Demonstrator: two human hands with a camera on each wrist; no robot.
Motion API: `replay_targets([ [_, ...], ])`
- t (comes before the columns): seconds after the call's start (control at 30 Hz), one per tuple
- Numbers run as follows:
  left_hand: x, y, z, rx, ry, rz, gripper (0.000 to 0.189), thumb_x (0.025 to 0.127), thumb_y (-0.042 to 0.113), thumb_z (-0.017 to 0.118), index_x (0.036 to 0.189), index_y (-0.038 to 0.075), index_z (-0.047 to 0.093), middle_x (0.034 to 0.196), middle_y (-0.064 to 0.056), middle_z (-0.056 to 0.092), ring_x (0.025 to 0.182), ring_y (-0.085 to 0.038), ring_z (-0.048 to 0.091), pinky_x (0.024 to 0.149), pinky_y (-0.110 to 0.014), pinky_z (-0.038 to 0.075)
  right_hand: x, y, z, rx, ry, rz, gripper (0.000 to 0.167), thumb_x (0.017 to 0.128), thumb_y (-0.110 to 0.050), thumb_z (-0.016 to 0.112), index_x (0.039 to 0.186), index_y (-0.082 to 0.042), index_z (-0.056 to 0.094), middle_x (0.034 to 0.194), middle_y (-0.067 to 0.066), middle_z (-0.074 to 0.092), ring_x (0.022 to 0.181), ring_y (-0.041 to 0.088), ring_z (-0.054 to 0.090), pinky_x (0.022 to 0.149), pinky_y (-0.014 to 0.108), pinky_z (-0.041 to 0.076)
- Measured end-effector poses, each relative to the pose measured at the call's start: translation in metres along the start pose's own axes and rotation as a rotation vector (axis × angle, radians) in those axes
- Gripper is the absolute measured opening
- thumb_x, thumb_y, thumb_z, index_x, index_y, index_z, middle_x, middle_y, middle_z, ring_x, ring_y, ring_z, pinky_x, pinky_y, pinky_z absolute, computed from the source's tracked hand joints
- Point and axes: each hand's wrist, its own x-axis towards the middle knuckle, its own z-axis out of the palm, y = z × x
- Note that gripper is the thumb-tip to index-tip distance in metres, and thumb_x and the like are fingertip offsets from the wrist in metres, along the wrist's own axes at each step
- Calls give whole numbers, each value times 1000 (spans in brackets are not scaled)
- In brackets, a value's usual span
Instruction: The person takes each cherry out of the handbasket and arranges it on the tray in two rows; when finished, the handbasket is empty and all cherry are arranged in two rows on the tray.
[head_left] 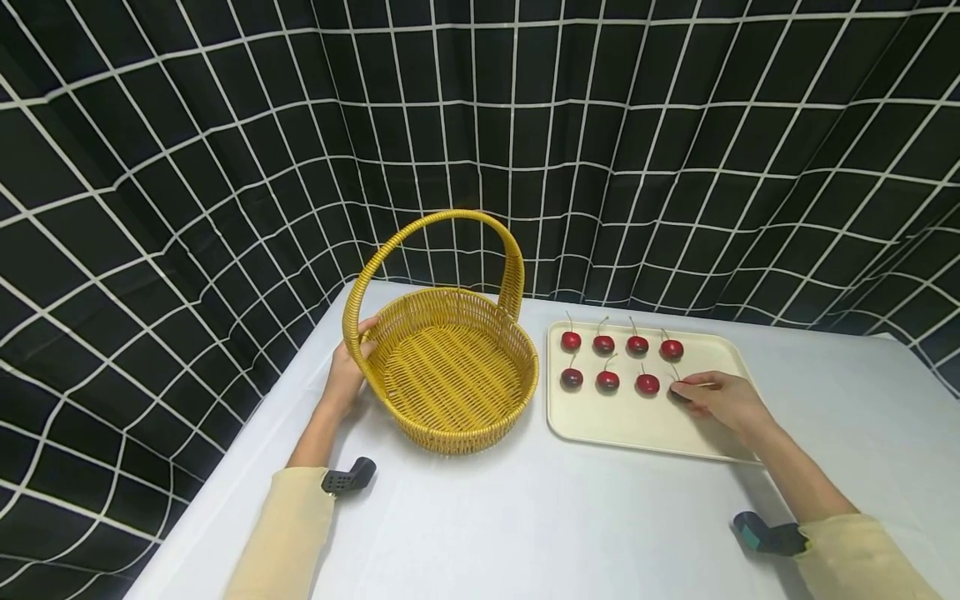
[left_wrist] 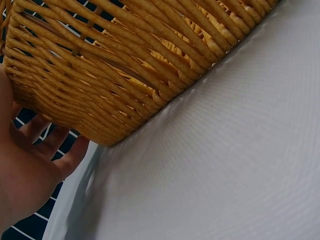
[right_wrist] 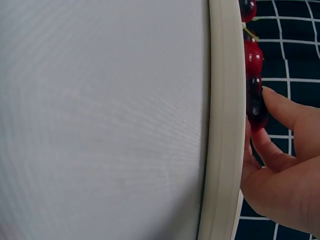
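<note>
My left hand holds the side of a yellow woven basket by the foot of its tall arched handle. In the left wrist view, the fingers of that hand lie along the basket's outer wall. Over at the cream tray, my right hand pinches a dark red cherry at the right end of the front row. The right wrist view shows the thumb and fingers at either side of this cherry; the tray's rim hides part of the hand.
Several other red cherries with stems, such as one at the back left, lie in two rows on the tray. A white cloth covers the table. Behind stands a black curtain with a white grid.
</note>
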Motion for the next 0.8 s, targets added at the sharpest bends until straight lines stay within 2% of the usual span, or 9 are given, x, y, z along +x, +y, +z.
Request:
replay_targets([
  [0.17,0,0,1,6,-1,-6,45,95,-1,42,140,-8,38,145,-22,38,133,-30,33,110,-39,24,-1,2,0,12,5,-2,64,89,-39,65,126,11,48,103,14,61,77,10,60,60,15,46],
  [0.4,-1,1,1,-6,-7,-7,45,96,-3,41,140,-8,38,146,-21,36,134,-29,32,109,-36,25,-3,2,-1,-2,33,43,72,91,-47,58,132,10,44,110,20,57,79,12,59,63,17,40],
  [0.63,-1,2,1,-13,-10,10,44,96,-4,39,140,-8,38,146,-21,36,134,-30,31,104,-31,28,-3,3,0,-28,37,9,68,93,-44,56,133,10,44,123,28,52,95,25,59,61,12,41],
  [0.8,-2,2,1,-5,-11,3,44,97,-3,39,140,-7,38,147,-20,36,135,-28,31,106,-32,27,2,6,1,-17,40,-25,65,94,-41,57,133,10,45,122,28,53,96,26,58,58,9,42],
])
